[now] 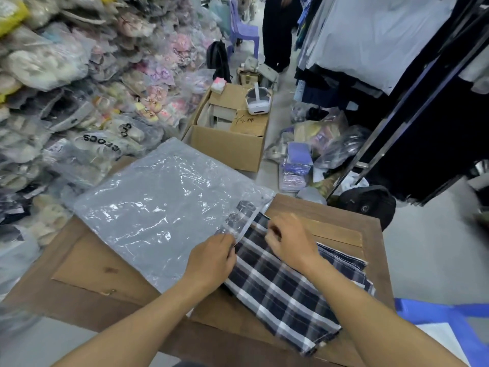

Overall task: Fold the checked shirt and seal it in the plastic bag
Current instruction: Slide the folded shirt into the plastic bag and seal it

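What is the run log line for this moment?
shirt: folded, tip inside bag | left hand: holds bag mouth | right hand: on shirt | unsealed

There is one view only, from a wide-angle camera on the person's head. It looks forward and down, close over the brown wooden desk [330,215]. Farther off it reaches the grey floor [423,250].

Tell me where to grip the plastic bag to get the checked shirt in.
Grip the plastic bag at its open edge, by the shirt, coming from the near right. The left hand already pinches that lip there. The checked shirt lies folded with its end just at the mouth, so lifting the upper layer probably opens it best.
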A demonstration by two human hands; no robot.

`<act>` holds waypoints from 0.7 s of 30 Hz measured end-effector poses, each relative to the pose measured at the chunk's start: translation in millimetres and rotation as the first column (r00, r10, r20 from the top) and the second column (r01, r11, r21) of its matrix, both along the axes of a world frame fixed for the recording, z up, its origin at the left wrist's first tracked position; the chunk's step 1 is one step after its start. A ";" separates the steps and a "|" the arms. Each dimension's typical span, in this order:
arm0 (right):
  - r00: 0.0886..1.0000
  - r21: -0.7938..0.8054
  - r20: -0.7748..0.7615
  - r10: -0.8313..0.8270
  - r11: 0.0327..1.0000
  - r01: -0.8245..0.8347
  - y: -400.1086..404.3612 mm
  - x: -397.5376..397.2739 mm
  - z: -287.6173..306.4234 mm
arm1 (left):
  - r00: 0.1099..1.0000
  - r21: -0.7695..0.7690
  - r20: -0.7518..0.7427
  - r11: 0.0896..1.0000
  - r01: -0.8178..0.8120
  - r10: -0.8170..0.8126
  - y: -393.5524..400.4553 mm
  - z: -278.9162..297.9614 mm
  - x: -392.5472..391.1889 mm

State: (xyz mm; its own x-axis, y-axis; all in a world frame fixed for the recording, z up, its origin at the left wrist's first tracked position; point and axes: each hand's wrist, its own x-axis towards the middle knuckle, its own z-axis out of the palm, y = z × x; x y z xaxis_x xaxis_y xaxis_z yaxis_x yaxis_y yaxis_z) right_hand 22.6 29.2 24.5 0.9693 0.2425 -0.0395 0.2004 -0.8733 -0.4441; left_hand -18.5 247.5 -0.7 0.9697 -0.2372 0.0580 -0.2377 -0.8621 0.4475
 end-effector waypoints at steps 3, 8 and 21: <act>0.961 -0.202 -0.199 -0.192 0.968 0.152 -34.7 1.1 -5.3 | 1.000 0.000 0.014 1.000 -0.017 0.017 1.0 -2.7 -0.3; 0.920 0.008 -0.355 -0.168 0.983 0.183 -50.5 1.5 -14.5 | 1.000 -0.034 0.009 0.999 -0.004 0.004 -0.3 0.1 -2.7; 0.951 0.156 -0.282 -0.128 0.972 0.177 39.6 31.1 -1.6 | 0.999 -0.103 -0.022 0.993 -0.049 0.047 -10.7 16.1 -1.7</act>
State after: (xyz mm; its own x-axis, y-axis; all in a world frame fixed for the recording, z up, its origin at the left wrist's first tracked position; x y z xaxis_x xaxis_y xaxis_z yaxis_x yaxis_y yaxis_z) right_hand 53.7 68.8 22.9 0.9546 0.1192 -0.2731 -0.0773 -0.7861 -0.6133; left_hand -20.2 236.8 15.4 0.9810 -0.1839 0.0610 -0.1874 -0.8209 0.5394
